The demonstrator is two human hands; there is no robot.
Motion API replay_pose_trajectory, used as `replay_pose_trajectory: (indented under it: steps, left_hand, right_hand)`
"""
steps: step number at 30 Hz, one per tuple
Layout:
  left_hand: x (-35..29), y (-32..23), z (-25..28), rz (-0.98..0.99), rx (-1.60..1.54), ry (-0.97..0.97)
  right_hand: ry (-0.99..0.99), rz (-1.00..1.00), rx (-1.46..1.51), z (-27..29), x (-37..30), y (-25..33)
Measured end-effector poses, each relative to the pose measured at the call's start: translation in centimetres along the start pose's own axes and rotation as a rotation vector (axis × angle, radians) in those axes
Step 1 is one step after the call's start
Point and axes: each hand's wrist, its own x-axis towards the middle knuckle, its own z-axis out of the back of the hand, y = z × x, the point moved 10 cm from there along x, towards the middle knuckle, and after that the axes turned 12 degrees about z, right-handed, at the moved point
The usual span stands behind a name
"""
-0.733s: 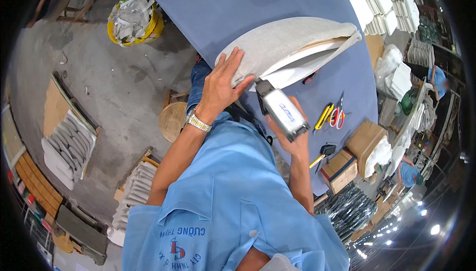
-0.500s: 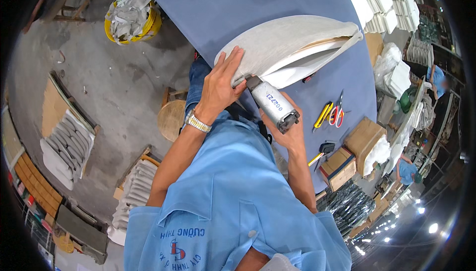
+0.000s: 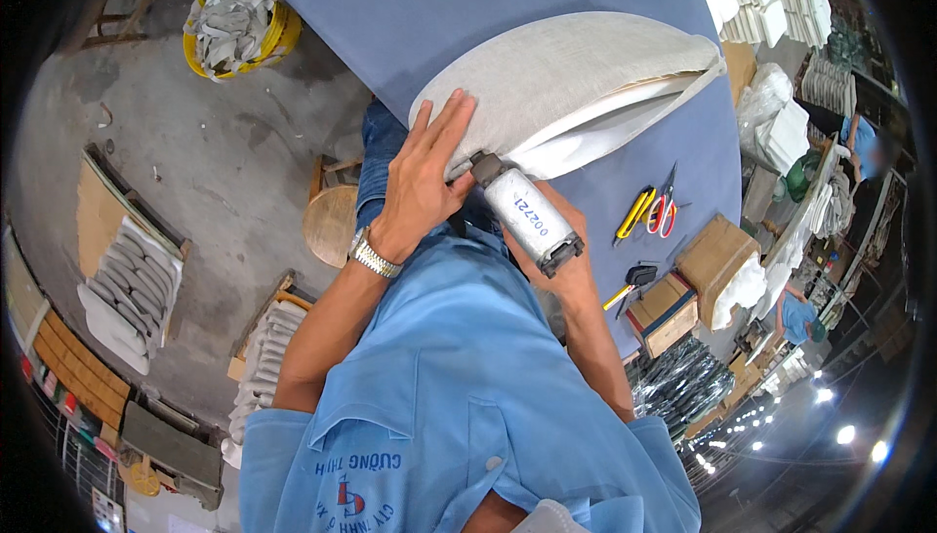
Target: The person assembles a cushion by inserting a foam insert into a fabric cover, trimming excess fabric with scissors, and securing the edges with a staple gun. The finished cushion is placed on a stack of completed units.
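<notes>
A curved seat cushion (image 3: 576,69) in pale grey fabric lies tilted on the blue-grey table. Its near right side gapes, showing white lining and a strip of brown board. My left hand (image 3: 429,157) grips its near left corner, fingers stretched over the fabric and thumb at the edge. In my right hand (image 3: 561,240) is a silver staple gun (image 3: 527,211) with black ends; the fingers are wrapped round it, partly hidden by its body. The gun's nose is at the cushion's near edge, beside my left thumb; whether it touches is unclear.
Red-handled scissors (image 3: 663,211), a yellow cutter (image 3: 635,213) and a cardboard box (image 3: 715,252) are on the table's right side. A yellow bucket (image 3: 283,30) of fabric scraps and a round wooden stool (image 3: 330,225) stand left. Two people in blue work far right.
The staple gun's nose has shifted slightly left along the cushion's edge, and its body is lower in view. My left hand has moved a little left, still on the corner.
</notes>
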Motion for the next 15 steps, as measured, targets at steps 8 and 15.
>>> replay_pose_trajectory:
  steps: [8,15]
  left_hand:
    - [-0.7,0.5,-0.7,0.086,-0.017,0.039]
    - [-0.2,0.2,-0.6,0.008,0.007,0.023]
  right_hand:
    - [0.058,-0.078,-0.023,-0.6,-0.2,-0.1]
    - [-0.062,-0.073,0.012,-0.7,-0.8,-1.0]
